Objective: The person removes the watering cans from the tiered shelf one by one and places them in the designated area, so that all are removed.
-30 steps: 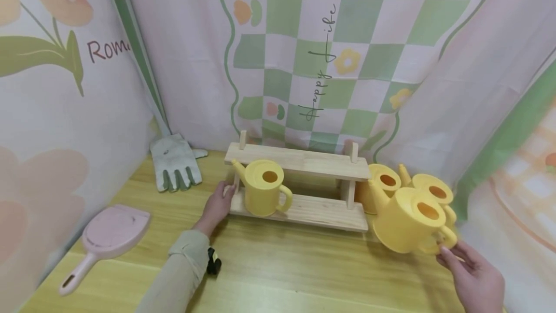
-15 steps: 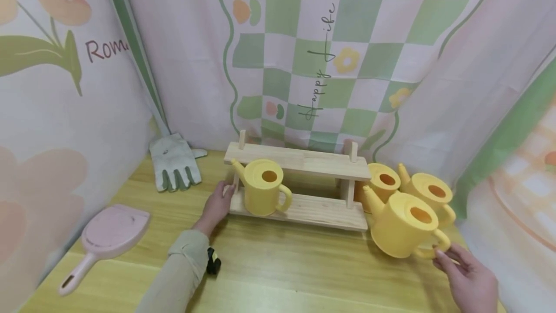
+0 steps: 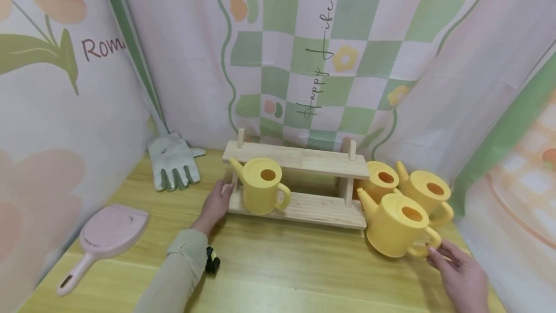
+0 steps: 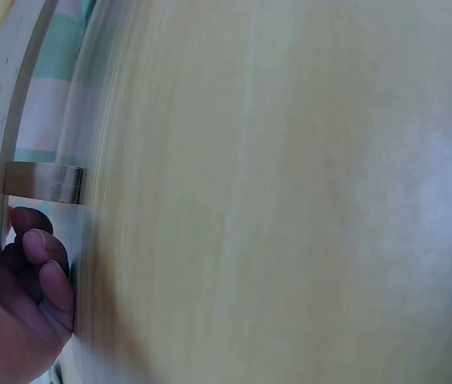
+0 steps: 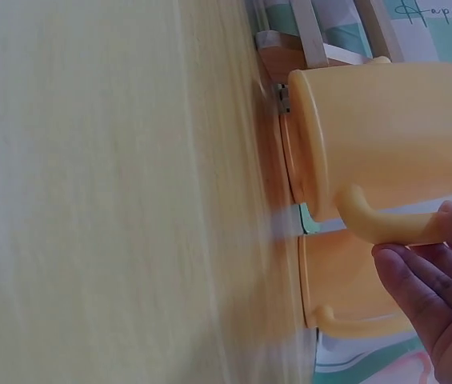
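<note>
Pale pink cloth (image 3: 187, 62) and a green-and-white checked panel (image 3: 312, 62) reading "Happy Life" hang behind a wood-grain table (image 3: 278, 269), and here's the action. Out on the right, the right hand (image 3: 462, 272) has thumb and fingers pinched on the handle of a yellow can (image 3: 391, 228), upright, spout to the left, just beyond the right end of the wooden shelf (image 3: 299, 209); whether its base touches the table, I can't tell. Over on the left, the left hand (image 3: 215, 206) has its fingers curled round the shelf's left end, near the lower board. On that board, towards the left, stands the shelf can (image 3: 256, 192), spout left, handle right. Behind the pinched can, 2 back cans (image 3: 425, 192) sit at the shelf's right end, partly hidden. Far left, a grey-white glove (image 3: 171, 158) lies fingers forward, and nearer the viewer a pink dustpan (image 3: 115, 231) rests on the table.
</note>
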The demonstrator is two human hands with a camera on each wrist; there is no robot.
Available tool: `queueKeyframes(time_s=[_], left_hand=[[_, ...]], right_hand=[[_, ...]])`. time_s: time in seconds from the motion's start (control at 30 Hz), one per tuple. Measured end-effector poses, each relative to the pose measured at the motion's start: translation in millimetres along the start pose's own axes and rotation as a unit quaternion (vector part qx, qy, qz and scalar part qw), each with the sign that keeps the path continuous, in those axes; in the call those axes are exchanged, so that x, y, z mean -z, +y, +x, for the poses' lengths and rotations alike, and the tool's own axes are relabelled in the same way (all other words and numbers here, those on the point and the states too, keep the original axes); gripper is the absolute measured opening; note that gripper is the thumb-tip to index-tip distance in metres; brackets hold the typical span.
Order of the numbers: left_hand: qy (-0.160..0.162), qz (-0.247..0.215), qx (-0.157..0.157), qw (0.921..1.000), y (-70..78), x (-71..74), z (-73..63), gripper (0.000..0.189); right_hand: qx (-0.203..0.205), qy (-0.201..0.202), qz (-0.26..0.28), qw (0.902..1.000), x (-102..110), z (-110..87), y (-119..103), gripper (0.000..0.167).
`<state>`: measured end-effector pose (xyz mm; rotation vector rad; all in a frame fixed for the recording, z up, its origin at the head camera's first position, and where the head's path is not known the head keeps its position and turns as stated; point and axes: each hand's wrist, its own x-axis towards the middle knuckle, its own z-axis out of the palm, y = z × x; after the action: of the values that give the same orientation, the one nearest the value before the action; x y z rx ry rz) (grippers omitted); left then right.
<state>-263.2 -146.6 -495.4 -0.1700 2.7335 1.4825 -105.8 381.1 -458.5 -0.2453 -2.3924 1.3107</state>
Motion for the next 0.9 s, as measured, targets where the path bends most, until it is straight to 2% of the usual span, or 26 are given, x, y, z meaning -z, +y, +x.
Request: queueKeyframes(time_s=[0.27, 0.47, 0.9], left_hand=[[-0.001, 0.001, 0.002, 1.0000, -1.8, -1.0, 0.3, 0.052], [0.002, 0.003, -0.003, 1.0000, -1.5, -1.4, 0.3, 0.054], [0.004, 0.002, -0.007, 1.0000, -2.4, -1.3, 0.7, 0.052]], right_hand=[[0.001, 0.001, -0.002, 1.0000, -3.9, 2.0, 3.8, 0.017], [0.002, 0.004, -0.002, 1.0000, -5.3, 3.4, 4.7, 0.021], [-0.017, -0.042, -0.022, 0.9987, -0.5, 4.7, 8.8, 0.034]])
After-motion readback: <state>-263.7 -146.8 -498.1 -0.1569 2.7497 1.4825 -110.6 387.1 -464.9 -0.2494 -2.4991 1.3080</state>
